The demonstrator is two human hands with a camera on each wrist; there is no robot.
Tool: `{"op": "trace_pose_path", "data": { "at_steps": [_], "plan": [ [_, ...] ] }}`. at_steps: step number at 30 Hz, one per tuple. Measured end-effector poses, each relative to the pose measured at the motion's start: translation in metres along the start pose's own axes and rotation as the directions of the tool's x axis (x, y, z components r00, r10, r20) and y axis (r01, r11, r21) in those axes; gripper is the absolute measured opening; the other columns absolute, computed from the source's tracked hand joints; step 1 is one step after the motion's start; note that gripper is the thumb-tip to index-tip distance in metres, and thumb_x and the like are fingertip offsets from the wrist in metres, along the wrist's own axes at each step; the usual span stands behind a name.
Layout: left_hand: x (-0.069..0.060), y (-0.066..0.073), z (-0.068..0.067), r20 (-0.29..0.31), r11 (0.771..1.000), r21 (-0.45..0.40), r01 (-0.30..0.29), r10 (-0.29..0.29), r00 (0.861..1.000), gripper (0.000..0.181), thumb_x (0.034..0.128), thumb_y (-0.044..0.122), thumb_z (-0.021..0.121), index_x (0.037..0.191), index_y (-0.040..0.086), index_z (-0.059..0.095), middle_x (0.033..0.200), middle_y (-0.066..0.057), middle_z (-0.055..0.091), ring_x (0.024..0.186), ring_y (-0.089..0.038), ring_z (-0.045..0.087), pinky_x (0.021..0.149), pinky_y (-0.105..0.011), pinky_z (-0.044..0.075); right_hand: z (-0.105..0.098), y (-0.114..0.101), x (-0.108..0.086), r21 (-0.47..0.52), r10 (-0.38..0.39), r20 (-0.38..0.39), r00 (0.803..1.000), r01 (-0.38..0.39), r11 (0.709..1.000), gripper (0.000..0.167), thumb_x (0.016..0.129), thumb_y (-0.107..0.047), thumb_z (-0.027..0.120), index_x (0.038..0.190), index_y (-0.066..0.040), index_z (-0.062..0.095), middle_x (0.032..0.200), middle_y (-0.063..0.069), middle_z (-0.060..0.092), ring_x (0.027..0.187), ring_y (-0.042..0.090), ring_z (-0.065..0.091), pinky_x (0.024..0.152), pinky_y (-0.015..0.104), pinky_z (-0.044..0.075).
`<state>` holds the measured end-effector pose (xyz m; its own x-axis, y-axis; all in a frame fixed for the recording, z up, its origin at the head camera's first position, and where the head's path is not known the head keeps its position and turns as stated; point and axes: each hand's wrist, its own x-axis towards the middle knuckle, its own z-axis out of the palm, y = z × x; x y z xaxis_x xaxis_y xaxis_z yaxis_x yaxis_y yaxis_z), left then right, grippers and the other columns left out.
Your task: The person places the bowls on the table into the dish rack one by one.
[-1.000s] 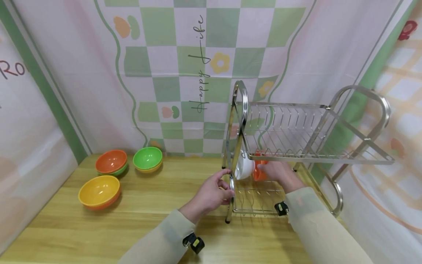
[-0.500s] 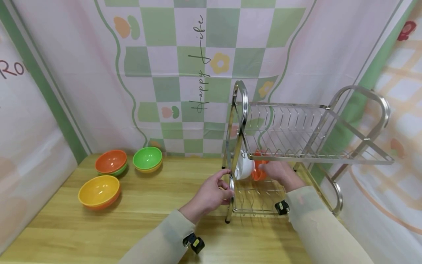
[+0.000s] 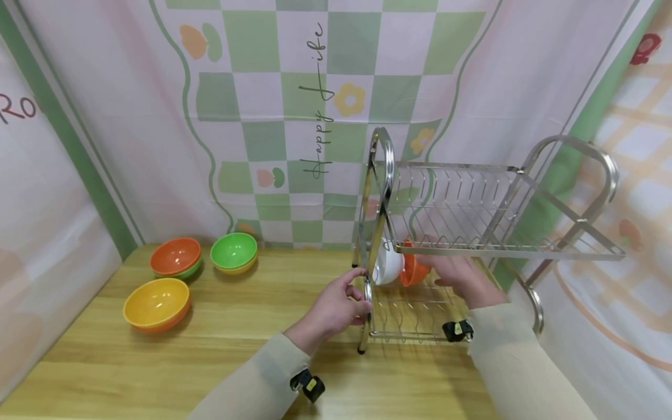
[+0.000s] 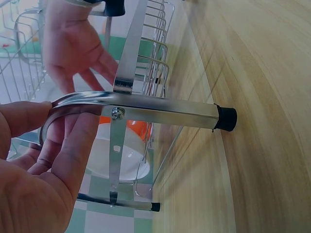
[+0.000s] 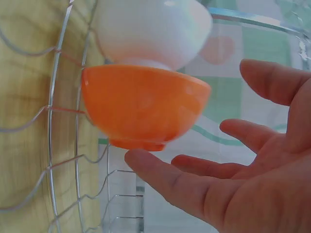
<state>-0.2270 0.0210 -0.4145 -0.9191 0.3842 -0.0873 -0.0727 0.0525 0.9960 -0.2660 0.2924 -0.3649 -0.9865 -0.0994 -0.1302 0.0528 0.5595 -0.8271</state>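
Observation:
The left hand (image 3: 336, 306) grips the front left post of the metal rack (image 3: 385, 175); in the left wrist view its thumb and fingers (image 4: 73, 150) wrap the curved tube. On the rack's lower shelf, an orange bowl (image 5: 146, 104) stands on its side against a white bowl (image 5: 155, 31), at the left end. The right hand (image 3: 464, 277) is beneath the upper shelf, just right of the orange bowl. Its fingers are spread and hold nothing; in the right wrist view one fingertip (image 5: 138, 158) lies at the bowl's foot, and whether it touches cannot be told.
At the left of the wooden table (image 3: 236, 361) are an orange bowl over a green one (image 3: 175, 256), a green bowl over a yellow one (image 3: 234, 251), and a yellow bowl in an orange one (image 3: 157, 303). The rack's upper shelf (image 3: 451, 204) overhangs the right hand.
The right hand has let go of the orange bowl and moved a little to the right, its fingers opening. The left hand keeps its grip on the rack.

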Motion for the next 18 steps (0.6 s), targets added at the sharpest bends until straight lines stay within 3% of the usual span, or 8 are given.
{"op": "trace_pose_path", "data": {
  "at_steps": [4,8,10,18],
  "plan": [
    [0.000,0.000,0.000,-0.001,1.000,-0.005,0.004,-0.004,1.000,0.073,0.0868,-0.008,0.070,0.147,0.026,0.048,0.092,-0.012,0.060,0.077,-0.025,0.063,0.072,-0.044,0.061,-0.003,0.003,-0.014,0.139,-0.022,0.004,1.000,0.021,0.990,0.083,0.100,-0.045,0.058,0.161,-0.017,0.010,0.163,0.016,0.013,0.141,0.051,0.021,0.102,0.066,0.039],
    [0.000,0.000,0.000,-0.002,1.000,-0.002,0.007,-0.007,1.000,0.072,0.0871,-0.008,0.070,0.146,0.027,0.048,0.092,-0.012,0.060,0.077,-0.024,0.063,0.071,-0.043,0.061,0.000,0.003,-0.025,0.296,0.035,-0.014,0.999,-0.030,0.955,0.082,0.102,-0.036,0.058,0.159,-0.004,0.008,0.162,0.024,0.011,0.141,0.055,0.016,0.107,0.063,0.035],
    [-0.001,0.000,0.000,-0.004,1.000,0.001,0.009,-0.009,1.000,0.072,0.0872,-0.008,0.070,0.146,0.027,0.048,0.092,-0.011,0.060,0.077,-0.024,0.063,0.070,-0.041,0.061,0.003,0.003,-0.032,0.347,0.034,-0.018,0.999,-0.026,0.937,0.079,0.104,-0.031,0.056,0.158,0.000,0.008,0.161,0.025,0.012,0.142,0.050,0.018,0.107,0.060,0.036],
    [-0.003,0.001,0.000,-0.019,1.000,0.010,0.013,-0.013,1.000,0.072,0.0872,-0.006,0.071,0.146,0.028,0.048,0.094,-0.012,0.061,0.078,-0.025,0.064,0.069,-0.038,0.061,0.024,-0.002,-0.059,0.551,-0.119,0.045,0.992,0.075,0.831,0.072,0.104,-0.019,0.055,0.160,-0.008,0.011,0.160,0.027,0.015,0.139,0.050,0.027,0.103,0.055,0.043]
  ]
}}
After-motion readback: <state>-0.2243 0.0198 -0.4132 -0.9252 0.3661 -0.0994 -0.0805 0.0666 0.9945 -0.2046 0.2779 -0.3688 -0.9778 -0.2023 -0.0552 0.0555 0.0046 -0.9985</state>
